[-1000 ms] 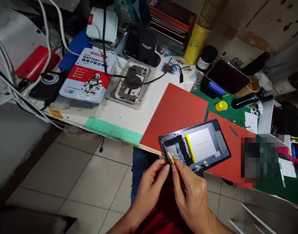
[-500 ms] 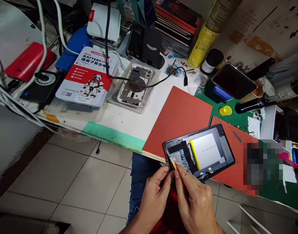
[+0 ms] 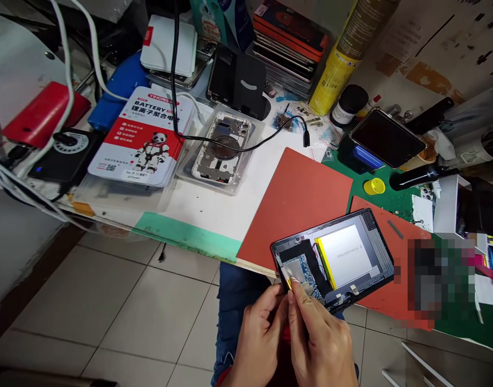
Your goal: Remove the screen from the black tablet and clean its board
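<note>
An opened tablet [image 3: 375,252] rests tilted over the front edge of the desk, partly on the red mats. Inside it show a silver battery [image 3: 345,257] with a yellow strip and a blue circuit board [image 3: 311,277]. My right hand [image 3: 321,333] pinches a small gold-coloured piece [image 3: 289,284] at the tablet's near left corner. Beside it my left hand [image 3: 262,328] has its fingers closed together, near the tip of my right thumb; what they hold is too small to make out.
A red mat [image 3: 298,199] lies on the desk. To the left are a phone frame [image 3: 222,148] in a clear tray, battery packs [image 3: 139,137] and cables. Behind stands a yellow can [image 3: 331,80]; a phone [image 3: 387,137] leans at the right, near a yellow cap [image 3: 374,186].
The tablet appears slightly lower and further right. My right fingers now cover more of the gold-coloured piece, and its pale upper part no longer shows clearly. The whole view has shifted a little.
</note>
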The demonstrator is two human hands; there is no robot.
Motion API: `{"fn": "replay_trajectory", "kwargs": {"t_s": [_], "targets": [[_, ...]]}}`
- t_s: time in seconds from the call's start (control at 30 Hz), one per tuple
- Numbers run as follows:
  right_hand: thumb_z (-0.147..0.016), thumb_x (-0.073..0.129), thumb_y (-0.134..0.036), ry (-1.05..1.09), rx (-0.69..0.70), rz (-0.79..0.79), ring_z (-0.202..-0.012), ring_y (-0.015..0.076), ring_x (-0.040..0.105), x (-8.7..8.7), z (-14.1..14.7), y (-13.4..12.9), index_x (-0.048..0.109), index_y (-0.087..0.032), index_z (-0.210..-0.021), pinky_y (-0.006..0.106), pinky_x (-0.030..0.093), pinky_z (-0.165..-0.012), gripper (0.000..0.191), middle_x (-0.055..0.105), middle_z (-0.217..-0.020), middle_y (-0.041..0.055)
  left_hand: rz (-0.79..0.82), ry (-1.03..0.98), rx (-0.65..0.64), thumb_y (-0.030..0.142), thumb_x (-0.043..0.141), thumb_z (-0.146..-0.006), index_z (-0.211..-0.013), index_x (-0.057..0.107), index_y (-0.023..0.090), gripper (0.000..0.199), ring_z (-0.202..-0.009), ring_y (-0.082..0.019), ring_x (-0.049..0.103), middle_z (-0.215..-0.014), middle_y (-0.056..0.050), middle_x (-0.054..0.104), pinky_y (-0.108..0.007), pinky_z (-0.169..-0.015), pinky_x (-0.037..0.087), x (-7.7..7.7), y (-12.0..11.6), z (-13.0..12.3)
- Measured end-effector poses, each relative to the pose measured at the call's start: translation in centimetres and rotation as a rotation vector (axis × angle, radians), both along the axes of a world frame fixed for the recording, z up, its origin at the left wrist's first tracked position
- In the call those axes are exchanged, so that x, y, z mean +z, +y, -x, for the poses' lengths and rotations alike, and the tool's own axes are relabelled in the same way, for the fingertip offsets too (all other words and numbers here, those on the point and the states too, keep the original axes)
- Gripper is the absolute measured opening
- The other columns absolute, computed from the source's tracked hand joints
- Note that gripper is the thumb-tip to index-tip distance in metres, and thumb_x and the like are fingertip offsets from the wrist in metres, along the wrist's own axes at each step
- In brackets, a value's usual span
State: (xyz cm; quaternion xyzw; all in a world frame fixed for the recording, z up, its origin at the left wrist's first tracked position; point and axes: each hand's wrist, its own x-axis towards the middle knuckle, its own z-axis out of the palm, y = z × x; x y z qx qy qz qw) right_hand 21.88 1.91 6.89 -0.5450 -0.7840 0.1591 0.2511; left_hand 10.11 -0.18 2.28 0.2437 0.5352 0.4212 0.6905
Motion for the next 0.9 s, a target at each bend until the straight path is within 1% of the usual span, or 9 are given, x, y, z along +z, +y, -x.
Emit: {"fn": "replay_trajectory", "kwargs": {"t_s": [0.13,0.37,0.47,0.57,0.63,0.73,0.9], "targets": [[-0.108,0.045,-0.016,-0.021,0.011,-0.03,-0.073,0.0227,0.083,-0.2,0.1,0.0,0.068,-0.005,-0.136,0.027,0.068,-0.063,0.037,0.083,-0.093,0.0153,0.022,0.012,-0.01,0.049,0.067,-0.099,-0.116,0.078,0.021,0.034,-0.094,-0.021,0.074,-0.109,-0.007,0.081,-0.025,-0.082,0.059,-0.2,-0.2,0.1],[-0.11,0.043,-0.018,-0.06,0.025,-0.044,-0.069,0.0236,0.082,-0.4,0.1,-0.1,0.058,-0.007,-0.15,0.029,0.066,-0.056,0.044,0.082,-0.093,0.0149,0.046,-0.003,-0.011,0.047,0.071,-0.097,-0.118,0.077,0.022,0.033,-0.093,-0.023,0.075,-0.107,-0.006,0.081,-0.026,-0.081,0.059,-0.3,-0.5,0.1],[-0.11,0.042,-0.018,-0.059,0.027,-0.039,-0.068,0.0245,0.081,-0.6,0.0,-0.2,0.051,-0.008,-0.157,0.03,0.065,-0.052,0.049,0.082,-0.091,0.0147,0.047,-0.01,-0.005,0.047,0.07,-0.098,-0.118,0.078,0.022,0.033,-0.093,-0.023,0.075,-0.107,-0.007,0.081,-0.026,-0.081,0.059,-0.3,-0.5,0.0],[-0.109,0.043,-0.016,-0.036,0.038,-0.055,-0.068,0.024,0.08,-0.8,0.0,-0.1,0.04,-0.009,-0.164,0.03,0.065,-0.053,0.056,0.081,-0.09,0.0139,0.042,0.002,0.009,0.049,0.068,-0.098,-0.117,0.078,0.022,0.034,-0.094,-0.022,0.076,-0.107,-0.007,0.082,-0.024,-0.082,0.059,-0.2,-0.4,0.0],[-0.109,0.044,-0.014,-0.021,0.041,-0.068,-0.067,0.0229,0.08,-1.0,-0.1,-0.1,0.036,-0.009,-0.167,0.029,0.065,-0.054,0.059,0.081,-0.091,0.0138,0.04,0.016,0.017,0.049,0.068,-0.098,-0.116,0.079,0.022,0.034,-0.095,-0.022,0.076,-0.107,-0.007,0.082,-0.024,-0.083,0.059,-0.2,-0.4,0.0],[-0.109,0.044,-0.013,-0.027,0.05,-0.062,-0.068,0.0224,0.079,-1.3,-0.3,-0.2,0.036,-0.009,-0.166,0.029,0.064,-0.054,0.058,0.08,-0.093,0.0148,0.022,0.031,0.023,0.048,0.068,-0.098,-0.114,0.079,0.022,0.032,-0.096,-0.022,0.077,-0.108,-0.008,0.082,-0.024,-0.083,0.06,-0.2,-0.3,-0.1],[-0.107,0.048,-0.01,-0.011,0.069,-0.043,-0.072,0.0209,0.077,-1.5,-1.2,-0.1,0.049,-0.008,-0.157,0.028,0.061,-0.055,0.051,0.079,-0.098,0.0153,-0.001,0.066,0.021,0.05,0.066,-0.099,-0.113,0.079,0.02,0.036,-0.096,-0.023,0.078,-0.109,-0.009,0.082,-0.025,-0.082,0.061,-0.2,-0.2,-0.2]]}}
